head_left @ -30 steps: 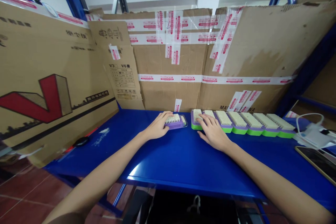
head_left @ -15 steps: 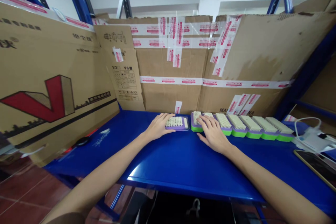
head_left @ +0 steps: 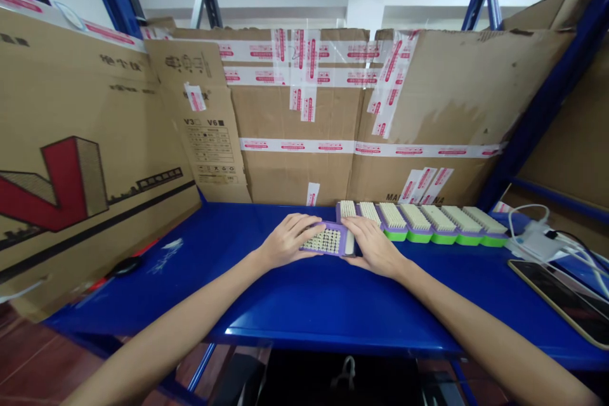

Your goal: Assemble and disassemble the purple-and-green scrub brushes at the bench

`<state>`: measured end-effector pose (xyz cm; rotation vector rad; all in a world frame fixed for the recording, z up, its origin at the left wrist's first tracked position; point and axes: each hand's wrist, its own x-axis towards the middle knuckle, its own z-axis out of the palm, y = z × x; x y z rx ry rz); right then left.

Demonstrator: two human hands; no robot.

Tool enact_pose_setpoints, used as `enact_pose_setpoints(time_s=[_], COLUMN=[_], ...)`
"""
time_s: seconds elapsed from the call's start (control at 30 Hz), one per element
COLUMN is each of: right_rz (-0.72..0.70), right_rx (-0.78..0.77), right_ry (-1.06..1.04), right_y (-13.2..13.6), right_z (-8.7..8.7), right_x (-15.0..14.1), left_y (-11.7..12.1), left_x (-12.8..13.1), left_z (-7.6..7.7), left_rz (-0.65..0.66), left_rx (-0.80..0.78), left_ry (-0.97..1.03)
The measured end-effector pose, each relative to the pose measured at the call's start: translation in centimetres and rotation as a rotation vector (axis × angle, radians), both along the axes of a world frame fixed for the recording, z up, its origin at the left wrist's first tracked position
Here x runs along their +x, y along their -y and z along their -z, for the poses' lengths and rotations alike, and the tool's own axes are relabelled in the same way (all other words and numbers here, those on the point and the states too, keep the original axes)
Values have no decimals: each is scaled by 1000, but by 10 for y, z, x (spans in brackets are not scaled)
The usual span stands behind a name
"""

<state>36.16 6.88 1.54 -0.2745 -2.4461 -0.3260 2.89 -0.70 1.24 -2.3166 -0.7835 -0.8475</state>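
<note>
A purple block with rows of cream-coloured, bristle-like pegs [head_left: 328, 240] is gripped between my two hands, above the blue table [head_left: 304, 304]. It tilts so the pegs face me, and a plain cream strip shows at its right end. My left hand [head_left: 287, 242] wraps its left end, fingers over the top and thumb below. My right hand [head_left: 373, 248] closes on its right end in the same way. Just behind my right hand runs a row of several similar purple blocks with green bases [head_left: 416, 222], pegs upward; my fingers partly hide the nearest ones.
Taped cardboard panels [head_left: 295, 171] wall off the back, and a large printed carton [head_left: 118, 120] stands at the left. At the right lie a phone [head_left: 556, 295] and a white adapter with cables [head_left: 533, 241]. A black and red object [head_left: 126, 265] rests near the left edge.
My right hand has left the first block of the row and taken the right end of the left hand's block. That block has moved right and toward me. The view has shifted slightly.
</note>
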Motion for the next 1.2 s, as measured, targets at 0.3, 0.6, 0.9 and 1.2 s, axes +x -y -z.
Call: enact_pose_setpoints(time_s=[0.3,0.6,0.9,1.2], right_rz=[0,-2,-2,35], right_rx=[-83,-85,-63,-111], right_ry=[41,6,-25,-17], right_y=[3,3,13,16], right_z=[4,-3,-13,-17], right_x=[-4,-10,-10,-13], left_y=[-8,-19,-17,-24], left_x=[-3,-16,-19,-21], left_z=[3,-4,-10,-9], left_rz=[-29,-68,-71,-62], left_rx=[-66,-88,-57,-101], left_ry=[-10,-9,-26,-9])
